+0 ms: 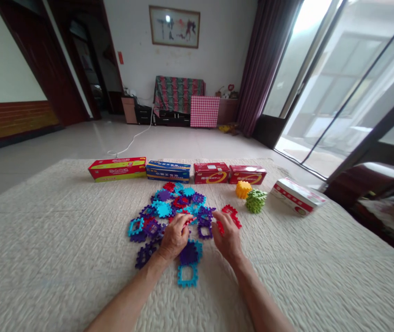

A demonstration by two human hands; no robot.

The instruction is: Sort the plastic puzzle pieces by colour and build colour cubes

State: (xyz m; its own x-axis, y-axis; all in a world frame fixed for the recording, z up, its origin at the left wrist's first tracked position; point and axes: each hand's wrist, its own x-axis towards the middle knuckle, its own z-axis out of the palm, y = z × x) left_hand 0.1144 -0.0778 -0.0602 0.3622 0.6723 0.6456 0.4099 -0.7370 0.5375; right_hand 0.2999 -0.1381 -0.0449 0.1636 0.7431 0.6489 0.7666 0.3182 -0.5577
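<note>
My left hand [174,236] is over the near side of a loose pile of plastic interlocking squares, its fingers closed around a red toothed piece [187,222] that they partly hide. To its right, my right hand [229,235] hovers low with thumb and fingers apart, close to joined red interlocking squares [230,210] that it partly covers. Between the hands lies a purple square frame [205,231]. Nearer to me, a solid purple square [188,253] overlaps a light-blue piece, and a light-blue square frame [187,275] sits below it.
Along the mat's far side stand a red-yellow box [118,169], a blue box [168,172] and two dark red boxes [211,173]. At right are a yellow toothed block [243,189], a green one [255,201] and a white-red box [297,197]. The textured mat [62,258] supports everything.
</note>
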